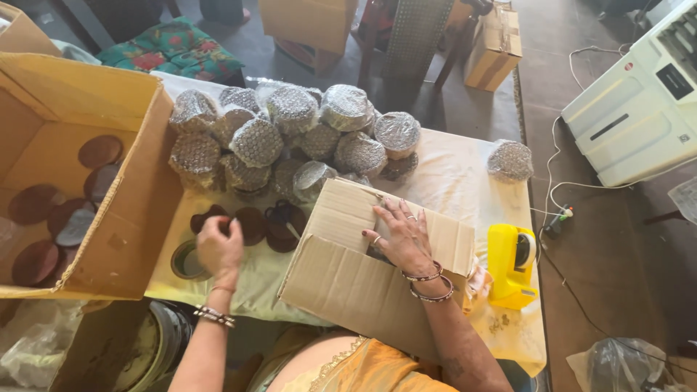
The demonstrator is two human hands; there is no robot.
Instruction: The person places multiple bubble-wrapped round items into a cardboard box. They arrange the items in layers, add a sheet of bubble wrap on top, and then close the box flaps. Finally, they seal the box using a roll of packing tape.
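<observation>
On tabletop (pixel 465 181): right hand (pixel 403 236) flat, fingers spread, pressing light, bendable carton flap (pixel 348 210); left hand (pixel 219 247) fingers curled on thin dark disc (pixel 250 223).

Dim workroom, dark floor (pixel 472 109), daylight on the counter.
Counter (pixel 465 181) w/ pale cloth; white machine (pixel 639 116) at right w/ cables on floor; cardboard boxes (pixel 495 45) at back; floral cushion (pixel 170 47) top left; plastic bag (pixel 617 366) bottom right.

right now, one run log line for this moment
left hand: on dark discs | right hand: flat on small box flaps | wrapped rounds: piled behind
</observation>
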